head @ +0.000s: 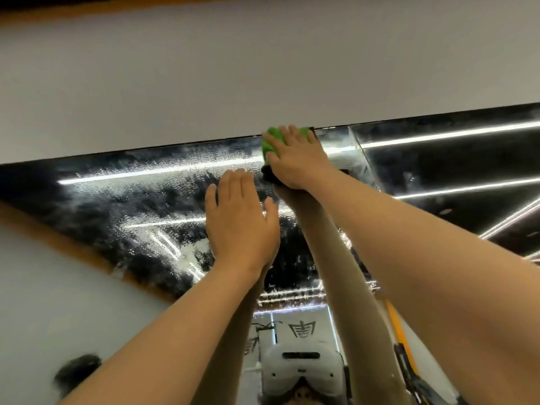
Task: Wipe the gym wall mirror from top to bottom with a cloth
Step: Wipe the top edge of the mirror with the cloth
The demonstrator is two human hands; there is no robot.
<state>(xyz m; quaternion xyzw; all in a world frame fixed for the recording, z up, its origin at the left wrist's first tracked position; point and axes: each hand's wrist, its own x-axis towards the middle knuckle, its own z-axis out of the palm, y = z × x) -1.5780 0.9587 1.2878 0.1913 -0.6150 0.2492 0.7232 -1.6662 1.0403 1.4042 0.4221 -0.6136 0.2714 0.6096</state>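
Reaching high: a slipping palm and fresh smears

From the head view, we press the green cloth (269,141) flat under our right hand (296,160), fingers straight, at the far top edge of the mirror (131,197), where it meets the white wall (263,68). Our left hand (239,213) lies flat on the wet glass just left and nearer, holding nothing. Spray droplets (163,182) bead the pane to the left. We judge two risks: the bracing palm may skid or leave prints, and droplets may run ahead of us. The cloth seems folded, but the hand hides most of it.
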